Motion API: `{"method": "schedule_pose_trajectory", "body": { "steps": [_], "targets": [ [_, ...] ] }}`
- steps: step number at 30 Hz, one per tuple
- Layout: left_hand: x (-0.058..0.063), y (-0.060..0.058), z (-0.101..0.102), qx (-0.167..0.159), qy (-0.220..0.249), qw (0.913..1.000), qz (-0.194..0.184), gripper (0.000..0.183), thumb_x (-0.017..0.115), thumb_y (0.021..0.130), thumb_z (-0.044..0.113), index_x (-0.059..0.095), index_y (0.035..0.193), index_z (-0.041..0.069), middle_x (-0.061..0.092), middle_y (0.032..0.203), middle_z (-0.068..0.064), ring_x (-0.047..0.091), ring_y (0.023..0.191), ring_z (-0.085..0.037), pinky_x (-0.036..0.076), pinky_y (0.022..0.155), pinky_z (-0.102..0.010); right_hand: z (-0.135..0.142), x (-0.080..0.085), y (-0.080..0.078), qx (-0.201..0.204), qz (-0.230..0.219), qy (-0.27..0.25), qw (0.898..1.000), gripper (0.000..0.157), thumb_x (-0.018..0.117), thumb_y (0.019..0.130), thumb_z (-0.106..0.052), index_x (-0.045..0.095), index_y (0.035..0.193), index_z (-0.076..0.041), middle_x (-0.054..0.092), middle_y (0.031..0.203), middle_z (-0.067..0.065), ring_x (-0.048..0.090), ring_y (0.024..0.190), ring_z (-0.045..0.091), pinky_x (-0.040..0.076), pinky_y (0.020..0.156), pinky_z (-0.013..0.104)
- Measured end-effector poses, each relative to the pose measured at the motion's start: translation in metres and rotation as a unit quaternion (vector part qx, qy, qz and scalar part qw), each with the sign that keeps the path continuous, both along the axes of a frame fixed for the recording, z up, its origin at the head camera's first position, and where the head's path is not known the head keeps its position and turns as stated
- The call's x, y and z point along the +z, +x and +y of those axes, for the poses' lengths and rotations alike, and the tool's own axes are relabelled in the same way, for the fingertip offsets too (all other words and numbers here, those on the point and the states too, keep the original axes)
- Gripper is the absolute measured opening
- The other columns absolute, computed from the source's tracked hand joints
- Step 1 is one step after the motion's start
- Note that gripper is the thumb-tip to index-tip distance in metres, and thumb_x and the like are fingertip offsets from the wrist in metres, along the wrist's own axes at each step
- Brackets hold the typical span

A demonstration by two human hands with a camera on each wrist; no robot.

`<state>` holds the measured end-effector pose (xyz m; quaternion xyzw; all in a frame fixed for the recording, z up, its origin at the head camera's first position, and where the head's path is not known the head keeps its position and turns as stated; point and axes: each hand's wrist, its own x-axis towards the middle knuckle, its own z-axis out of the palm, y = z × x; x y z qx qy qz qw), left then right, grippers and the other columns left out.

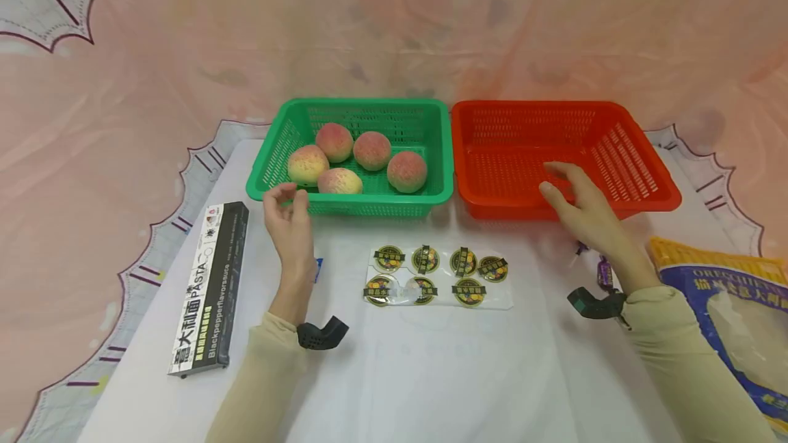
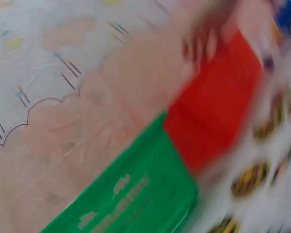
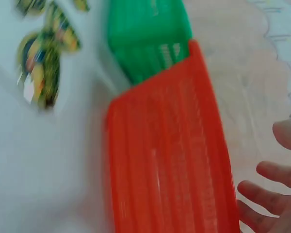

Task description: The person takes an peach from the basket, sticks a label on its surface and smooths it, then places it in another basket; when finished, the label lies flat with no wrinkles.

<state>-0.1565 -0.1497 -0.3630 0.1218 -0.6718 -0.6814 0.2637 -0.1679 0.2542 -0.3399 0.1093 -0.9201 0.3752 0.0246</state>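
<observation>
My left hand (image 1: 289, 231) hovers by the front left corner of a green basket (image 1: 382, 208), its fingers loosely bent and holding nothing. Several peaches (image 1: 407, 171) lie inside that basket, toward its left and middle. My right hand (image 1: 585, 214) is over the front rim of a red basket (image 1: 498, 210), thumb and fingers apart, with nothing in it. In the right wrist view, the right hand's spread fingers (image 3: 269, 196) appear beside the red basket (image 3: 160, 155). The left wrist view is blurred and shows the right hand (image 2: 206, 39) at the red basket's far end.
A sheet of round stickers (image 1: 470, 292) lies before the baskets. A black pasta box (image 1: 212, 286) is on the left. On the right are a blue and yellow pasta bag (image 1: 726, 320) and a purple wrapped candy (image 1: 605, 272). A small blue wrapper (image 1: 318, 269) shows beside the left wrist.
</observation>
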Motion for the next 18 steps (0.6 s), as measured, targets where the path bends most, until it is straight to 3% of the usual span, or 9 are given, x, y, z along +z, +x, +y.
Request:
{"method": "schedule_pose_trajectory", "body": {
  "steps": [2,4,6,9,13,18],
  "targets": [
    [-0.001,0.003,0.007,-0.014,0.142,0.9892,-0.033,0.016,0.047,0.089,0.014,0.042,0.105,0.014,0.042,0.097,0.001,0.045,0.08,-0.014,0.035,0.064,-0.024,-0.01,0.0,-0.002,-0.003,-0.004,-0.035,0.999,0.052,0.044,0.091,-0.039,0.032,0.134,-0.015,0.035,0.137,0.011,0.036,0.123,0.034,0.032,0.095,0.056],
    [-0.002,0.005,0.013,-0.023,0.256,0.9648,-0.058,0.014,0.044,0.09,0.012,0.037,0.102,0.015,0.04,0.094,0.002,0.045,0.082,-0.014,0.034,0.066,-0.026,-0.019,0.0,-0.004,-0.005,-0.005,-0.063,0.998,0.05,0.046,0.09,-0.038,0.033,0.133,-0.015,0.038,0.136,0.011,0.038,0.121,0.032,0.033,0.095,0.054],
    [-0.002,0.004,0.018,-0.036,0.34,0.9373,-0.068,0.009,0.041,0.09,0.011,0.036,0.097,0.014,0.038,0.096,0.001,0.043,0.085,-0.015,0.033,0.068,-0.027,-0.028,0.0,-0.007,-0.006,-0.004,-0.091,0.996,0.049,0.048,0.09,-0.036,0.034,0.132,-0.014,0.04,0.134,0.01,0.04,0.12,0.029,0.035,0.096,0.051],
    [-0.002,-0.001,0.024,-0.044,0.397,0.9144,-0.068,0.006,0.04,0.089,0.01,0.036,0.088,0.014,0.037,0.094,-0.002,0.043,0.089,-0.017,0.034,0.07,-0.028,-0.043,0.0,-0.012,-0.005,-0.005,-0.119,0.993,0.048,0.049,0.089,-0.034,0.035,0.13,-0.014,0.041,0.132,0.009,0.039,0.121,0.024,0.034,0.098,0.048],
    [-0.001,-0.008,0.032,-0.036,0.424,0.9036,-0.047,0.008,0.04,0.088,0.009,0.036,0.083,0.013,0.037,0.092,-0.004,0.043,0.088,-0.019,0.037,0.072,-0.03,-0.063,0.001,-0.018,0.005,-0.013,-0.149,0.989,0.047,0.05,0.089,-0.034,0.035,0.13,-0.016,0.041,0.133,0.009,0.038,0.122,0.023,0.031,0.101,0.047],
    [0.0,-0.015,0.041,-0.001,0.46,0.8877,-0.005,0.012,0.039,0.087,0.004,0.033,0.096,0.01,0.033,0.091,-0.005,0.04,0.085,-0.019,0.041,0.08,-0.034,-0.093,0.005,-0.027,0.028,-0.019,-0.185,0.982,0.045,0.052,0.089,-0.03,0.036,0.13,-0.019,0.042,0.132,0.006,0.04,0.123,0.023,0.033,0.101,0.045]
  ]
}}
